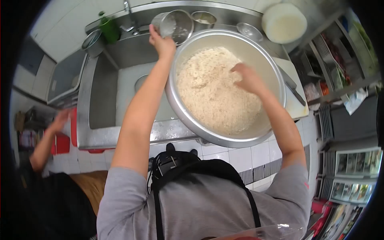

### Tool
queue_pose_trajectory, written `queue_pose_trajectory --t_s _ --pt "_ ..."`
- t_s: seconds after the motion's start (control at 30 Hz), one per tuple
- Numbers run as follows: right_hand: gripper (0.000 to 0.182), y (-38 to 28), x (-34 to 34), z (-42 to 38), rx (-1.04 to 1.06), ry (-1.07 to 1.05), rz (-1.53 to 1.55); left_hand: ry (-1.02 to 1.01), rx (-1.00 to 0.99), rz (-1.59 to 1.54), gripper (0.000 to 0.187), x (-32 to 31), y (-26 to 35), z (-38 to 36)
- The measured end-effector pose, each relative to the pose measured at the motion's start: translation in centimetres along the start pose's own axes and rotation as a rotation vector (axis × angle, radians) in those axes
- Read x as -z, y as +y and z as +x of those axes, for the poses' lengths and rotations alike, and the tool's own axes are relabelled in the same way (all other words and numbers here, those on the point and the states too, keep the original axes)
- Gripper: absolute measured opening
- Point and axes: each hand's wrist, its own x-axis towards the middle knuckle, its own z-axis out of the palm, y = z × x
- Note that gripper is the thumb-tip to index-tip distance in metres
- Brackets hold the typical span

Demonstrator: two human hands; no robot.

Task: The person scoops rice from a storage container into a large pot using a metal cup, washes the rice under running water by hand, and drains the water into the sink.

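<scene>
A large, wide metal pot (pixel 228 142) stands at the sink's edge, holding a pale, grainy mass that looks like rice (pixel 216 96). My right hand (pixel 248 80) is over this mass inside the pot, slightly blurred, its fingers bent and apart with nothing seen in them. At the pot's far left, my left hand (pixel 163 45) grips a round metal container (pixel 185 25) by its side. The container is tilted with its mouth toward the pot, and something whitish shows inside it. Part of my left hand's grip is hidden behind the container.
The sink basin (pixel 105 96) lies left, with a faucet (pixel 130 24) and green bottle (pixel 109 28) behind. A small metal bowl (pixel 204 18) and a white tub (pixel 285 24) stand at the back. A knife (pixel 294 90) lies on a board at right. Another person's hand (pixel 60 120) is at left.
</scene>
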Motion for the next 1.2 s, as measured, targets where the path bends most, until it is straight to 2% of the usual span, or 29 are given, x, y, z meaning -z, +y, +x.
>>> queue_pose_trajectory --t_s 0.07,0.1,0.17,0.23,0.3,0.33,0.37,0.4,0.5,0.53,0.57,0.6,0.7,0.77,0.8,0.87,0.9,0.97,1.03,1.07,1.13,1.2 --pt "0.016 -2.7 5.2 1.0 -0.076 0.058 0.099 -0.041 -0.063 -0.038 0.072 0.5 0.2 -0.1" --pt "0.014 -4.1 7.1 0.8 -0.132 0.055 0.121 -0.027 -0.011 -0.032 0.072 0.7 0.4 0.1" --pt "0.010 -3.3 5.0 0.2 -0.161 0.323 0.149 0.048 0.088 -0.072 0.069 0.0 -0.7 0.2" --pt "0.007 -0.1 -1.2 -1.2 -0.002 0.317 -0.003 0.132 0.130 -0.115 0.066 -0.2 -2.0 0.6" --pt "0.007 -0.3 -1.1 -1.5 -0.020 0.325 0.076 -0.016 0.507 -0.462 0.066 0.7 -1.7 1.0" --pt "0.008 -0.4 -1.2 -1.5 -0.068 0.327 0.152 -0.011 0.500 -0.454 0.066 1.0 -1.6 1.1" --pt "0.010 -1.2 0.1 -1.1 -0.215 0.356 0.172 0.007 0.566 -0.500 0.066 1.5 -0.8 0.7" --pt "0.010 -1.3 0.2 -0.8 -0.222 0.354 0.180 0.021 0.631 -0.546 0.066 1.6 0.0 0.5" --pt "0.014 -1.3 0.4 -0.6 -0.272 0.361 0.129 -0.029 0.625 -0.492 0.067 1.9 0.8 0.5" --pt "0.017 -1.4 0.9 -0.9 -0.294 0.283 0.019 -0.061 0.623 -0.508 0.067 1.7 0.7 0.4" --pt "0.020 -1.0 1.2 -1.0 -0.313 0.204 -0.095 -0.008 0.668 -0.594 0.060 1.7 1.6 0.0" --pt "0.020 0.1 0.9 -1.1 -0.341 0.203 -0.093 -0.033 0.680 -0.587 0.060 1.3 1.8 -0.3" --pt "0.024 3.9 -0.7 -1.5 -0.374 0.167 -0.044 -0.151 0.454 -0.517 0.061 0.0 2.7 -1.3" --pt "0.036 5.9 -1.2 -1.4 -0.417 0.069 0.294 -0.224 0.375 -0.514 0.065 -0.1 3.1 -2.0" --pt "0.036 6.2 -0.5 -0.8 -0.432 0.079 0.294 -0.241 0.376 -0.517 0.065 -0.1 3.1 -2.0" --pt "0.057 6.7 0.3 0.4 -0.764 -0.209 0.276 -0.272 0.272 -0.590 0.066 0.2 2.9 -2.9" --pt "0.057 7.4 -0.4 0.8 -0.778 -0.206 0.284 -0.270 0.280 -0.594 0.066 0.4 3.7 -3.3" --pt "0.068 8.7 -3.1 0.8 -0.882 -0.455 0.557 -0.293 0.301 -0.600 0.066 0.7 4.1 -3.7" --pt "0.058 4.8 -6.6 0.7 -0.582 -0.376 -0.052 -0.300 0.306 -0.600 0.066 0.6 3.9 -3.5" --pt "0.058 3.4 -5.3 0.4 -0.591 -0.386 -0.055 -0.303 0.320 -0.602 0.066 0.6 3.8 -3.5" --pt "0.047 0.7 -1.0 0.4 -0.330 -0.645 0.266 -0.318 0.318 -0.585 0.065 0.8 3.8 -3.4" --pt "0.041 3.3 -0.2 3.6 -0.539 -0.548 0.391 -0.319 0.293 -0.581 0.066 0.6 3.1 -3.3"
